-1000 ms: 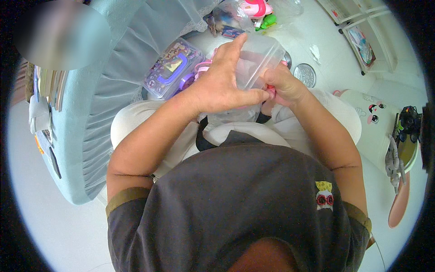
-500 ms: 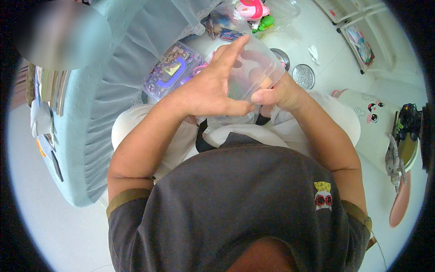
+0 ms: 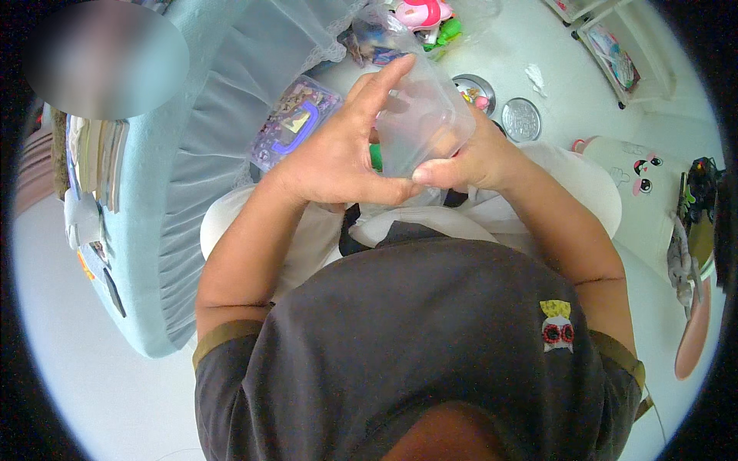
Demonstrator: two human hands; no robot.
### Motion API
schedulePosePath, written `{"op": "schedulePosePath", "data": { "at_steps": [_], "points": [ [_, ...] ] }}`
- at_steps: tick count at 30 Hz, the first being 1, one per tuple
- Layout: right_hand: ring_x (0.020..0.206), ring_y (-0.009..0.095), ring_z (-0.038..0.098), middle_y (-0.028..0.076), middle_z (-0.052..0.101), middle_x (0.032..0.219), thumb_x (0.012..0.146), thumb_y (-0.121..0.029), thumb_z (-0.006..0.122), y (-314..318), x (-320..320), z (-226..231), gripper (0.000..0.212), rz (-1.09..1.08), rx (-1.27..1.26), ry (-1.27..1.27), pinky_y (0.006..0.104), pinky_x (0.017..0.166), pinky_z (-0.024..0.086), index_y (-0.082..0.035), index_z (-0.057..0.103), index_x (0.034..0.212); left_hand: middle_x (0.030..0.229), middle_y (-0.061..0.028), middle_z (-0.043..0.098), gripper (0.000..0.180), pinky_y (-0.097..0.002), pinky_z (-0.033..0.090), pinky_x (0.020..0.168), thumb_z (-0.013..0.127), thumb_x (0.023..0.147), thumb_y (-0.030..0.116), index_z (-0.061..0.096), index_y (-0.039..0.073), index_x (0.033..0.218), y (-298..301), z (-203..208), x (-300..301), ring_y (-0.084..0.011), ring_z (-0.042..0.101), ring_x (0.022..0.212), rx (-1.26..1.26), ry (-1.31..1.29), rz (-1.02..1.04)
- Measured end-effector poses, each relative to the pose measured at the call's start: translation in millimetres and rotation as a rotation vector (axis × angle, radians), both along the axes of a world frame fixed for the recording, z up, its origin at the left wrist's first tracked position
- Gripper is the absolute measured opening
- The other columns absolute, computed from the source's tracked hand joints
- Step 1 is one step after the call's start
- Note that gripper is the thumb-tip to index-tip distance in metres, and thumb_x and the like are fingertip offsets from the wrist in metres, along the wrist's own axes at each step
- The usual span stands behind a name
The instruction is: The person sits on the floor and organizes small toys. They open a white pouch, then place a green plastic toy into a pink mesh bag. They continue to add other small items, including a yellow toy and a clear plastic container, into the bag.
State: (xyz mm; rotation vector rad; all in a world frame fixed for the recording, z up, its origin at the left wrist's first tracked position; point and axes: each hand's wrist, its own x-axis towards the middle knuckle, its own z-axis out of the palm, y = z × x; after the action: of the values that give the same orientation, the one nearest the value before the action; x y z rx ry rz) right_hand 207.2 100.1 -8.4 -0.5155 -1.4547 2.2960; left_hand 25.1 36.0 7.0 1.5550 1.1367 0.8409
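A clear, frosted plastic container is held tilted above my lap, between both hands. My left hand grips its left side, with the thumb along the near edge and the index finger stretched up the far side. My right hand clasps the right side, its thumb at the near corner and its other fingers partly hidden behind the plastic. Something green shows beside the container near my left palm; its kind cannot be made out. Left of the hands, a clear box with a purple handle stands on the floor.
Beyond my hands are a round tin with small colourful pieces, a silver lid, a pink toy and a green toy. A bed with blue skirting borders the left. A bin and a shelf cart stand right.
The container has turned and shifted slightly left and nearer in my hands. The view has moved a little, and more of the round tin's contents now shows.
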Motion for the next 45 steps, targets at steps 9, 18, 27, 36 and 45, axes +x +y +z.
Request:
{"op": "schedulePosePath", "data": {
  "at_steps": [9,18,27,36,45],
  "points": [
    [0.112,0.024,0.048,0.014,0.046,0.122,0.057,-0.016,0.077,-1,2,-8,0.09,0.013,0.041,0.033,0.0384,0.093,0.041,0.001,0.026,0.13,0.131,-0.0125,0.03,0.107,-0.0422,0.043,0.086,0.077,0.051,0.02,0.018,0.011,0.14,3,13,-5,-0.0272,0.041,0.113,0.036,0.117,-0.078],
    [0.069,0.012,0.055,0.005,0.057,0.088,0.063,-0.021,0.072,14,13,-20,0.067,0.144,0.032,-0.105,0.024,0.056,0.045,0.001,0.043,0.12,0.127,-0.0215,0.038,0.099,-0.0334,0.038,0.092,0.073,0.057,0.034,0.023,-0.003,0.135,2,8,-14,-0.029,0.042,0.114,0.006,0.184,-0.09],
    [0.043,0.005,0.041,-0.002,0.049,0.058,0.071,-0.029,0.072,22,5,-23,0.062,0.112,-0.036,-0.384,0.0201,0.037,0.031,0.003,0.045,0.116,0.117,-0.017,0.047,0.095,-0.0244,0.047,0.061,0.066,0.067,0.045,0.02,0.0,0.137,7,3,-33,-0.019,0.056,0.091,-0.311,0.078,0.006],
    [0.056,0.008,0.048,-0.001,0.049,0.059,0.062,-0.029,0.079,-8,0,-26,0.066,-0.328,0.8,-0.493,0.0231,0.056,0.043,-0.004,0.049,0.115,0.112,-0.0194,0.05,0.1,-0.0318,0.042,0.051,0.057,0.063,0.063,0.026,-0.004,0.13,12,-21,-14,-0.0233,0.055,0.084,-0.585,-0.178,0.311],
    [0.053,0.01,0.052,0.001,0.052,0.06,0.074,-0.022,0.069,26,1,-30,0.039,-0.52,0.519,-0.609,0.0225,0.051,0.044,-0.001,0.053,0.104,0.085,-0.0219,0.057,0.083,-0.0281,0.04,0.032,0.045,0.069,0.072,0.037,0.01,0.124,6,-2,-15,-0.0227,0.052,0.045,-0.666,-0.246,0.333]
  ]
}}
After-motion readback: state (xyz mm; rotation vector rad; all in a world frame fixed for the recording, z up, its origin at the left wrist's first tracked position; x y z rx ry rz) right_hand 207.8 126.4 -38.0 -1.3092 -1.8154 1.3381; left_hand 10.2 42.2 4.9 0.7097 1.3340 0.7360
